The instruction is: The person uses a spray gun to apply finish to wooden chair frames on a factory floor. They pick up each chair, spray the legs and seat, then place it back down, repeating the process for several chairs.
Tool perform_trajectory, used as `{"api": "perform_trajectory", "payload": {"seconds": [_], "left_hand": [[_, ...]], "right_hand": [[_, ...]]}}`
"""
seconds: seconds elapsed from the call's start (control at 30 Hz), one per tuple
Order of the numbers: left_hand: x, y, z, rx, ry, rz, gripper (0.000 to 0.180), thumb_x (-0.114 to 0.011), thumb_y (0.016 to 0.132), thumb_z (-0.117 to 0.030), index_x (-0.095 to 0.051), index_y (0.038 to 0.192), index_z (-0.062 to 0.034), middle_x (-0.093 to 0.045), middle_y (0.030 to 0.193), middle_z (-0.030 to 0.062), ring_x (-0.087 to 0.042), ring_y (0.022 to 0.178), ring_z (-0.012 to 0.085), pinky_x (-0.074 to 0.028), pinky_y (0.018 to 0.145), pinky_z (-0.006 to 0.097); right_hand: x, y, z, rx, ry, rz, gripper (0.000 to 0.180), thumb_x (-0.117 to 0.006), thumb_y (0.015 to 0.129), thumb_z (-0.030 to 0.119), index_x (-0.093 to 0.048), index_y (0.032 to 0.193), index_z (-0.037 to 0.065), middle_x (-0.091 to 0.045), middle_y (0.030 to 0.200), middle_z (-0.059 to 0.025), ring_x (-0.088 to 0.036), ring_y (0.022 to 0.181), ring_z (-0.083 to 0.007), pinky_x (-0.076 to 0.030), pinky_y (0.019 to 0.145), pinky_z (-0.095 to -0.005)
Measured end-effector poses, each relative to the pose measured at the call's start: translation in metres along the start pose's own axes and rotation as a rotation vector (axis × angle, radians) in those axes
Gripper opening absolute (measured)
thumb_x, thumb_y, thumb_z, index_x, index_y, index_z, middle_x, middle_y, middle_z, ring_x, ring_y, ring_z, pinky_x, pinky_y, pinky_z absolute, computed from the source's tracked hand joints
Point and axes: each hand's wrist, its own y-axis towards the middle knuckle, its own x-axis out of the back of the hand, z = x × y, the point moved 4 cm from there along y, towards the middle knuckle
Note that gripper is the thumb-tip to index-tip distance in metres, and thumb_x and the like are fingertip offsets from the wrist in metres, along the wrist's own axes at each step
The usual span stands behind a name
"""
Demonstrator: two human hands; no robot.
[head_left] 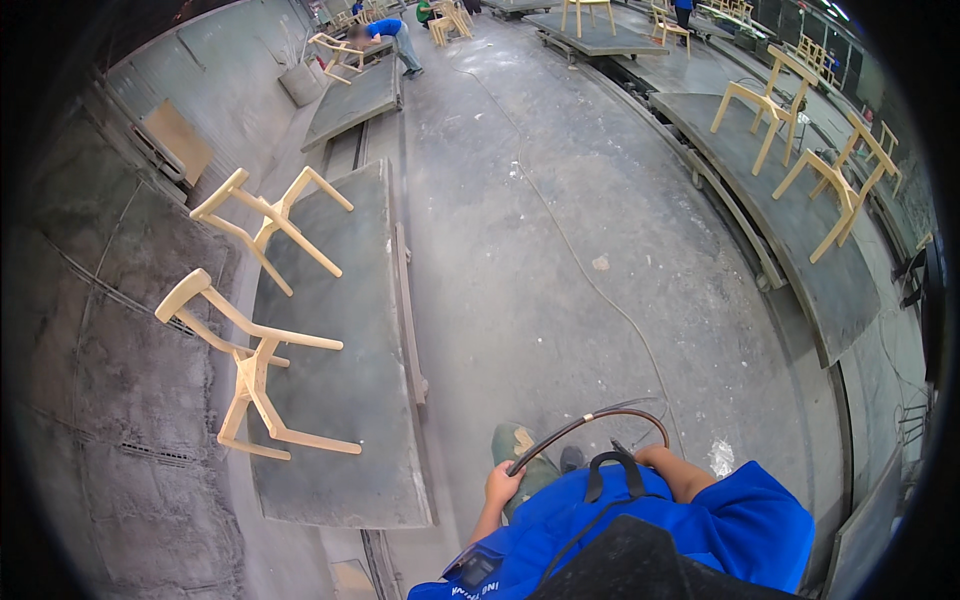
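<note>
My left hand is closed around one end of a dark hose in front of my body. The hose arches over to the right and comes down at my right hand. That hand looks curled, with its fingers mostly hidden. A small dark tool tip shows just beside it, too small to name. To my left, two unfinished wooden chair frames without seats, a near one and a farther one, lie tipped over on a dark flat platform.
A thin cable runs along the concrete floor ahead of me. On the right, another long platform bears wooden chair frames. Farther off, a person in blue bends over a chair at another platform.
</note>
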Motion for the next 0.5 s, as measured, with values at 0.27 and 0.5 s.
{"api": "perform_trajectory", "payload": {"seconds": [0.27, 0.5], "left_hand": [[0.007, 0.008, -0.019, -0.012, 0.032, 0.019, 0.03, -0.073, 0.084, -0.045, -0.073, 0.097, -0.018, -0.073, 0.087, 0.0113, -0.07, 0.084, 0.0304, -0.052, 0.073, 0.041], [0.009, 0.015, -0.018, 0.012, 0.043, 0.033, 0.029, -0.074, 0.083, -0.044, -0.072, 0.096, -0.0177, -0.072, 0.085, 0.012, -0.07, 0.083, 0.0309, -0.051, 0.072, 0.042]], "right_hand": [[0.0, 0.02, -0.011, 0.0, -0.027, 0.033, 0.046, -0.057, 0.088, 0.033, -0.068, 0.126, 0.009, -0.064, 0.132, -0.0153, -0.062, 0.122, -0.0318, -0.048, 0.1, -0.0458], [0.006, 0.014, -0.01, 0.017, -0.029, 0.032, 0.046, -0.058, 0.088, 0.031, -0.068, 0.126, 0.008, -0.064, 0.132, -0.0146, -0.063, 0.12, -0.0318, -0.049, 0.098, -0.0462]]}}
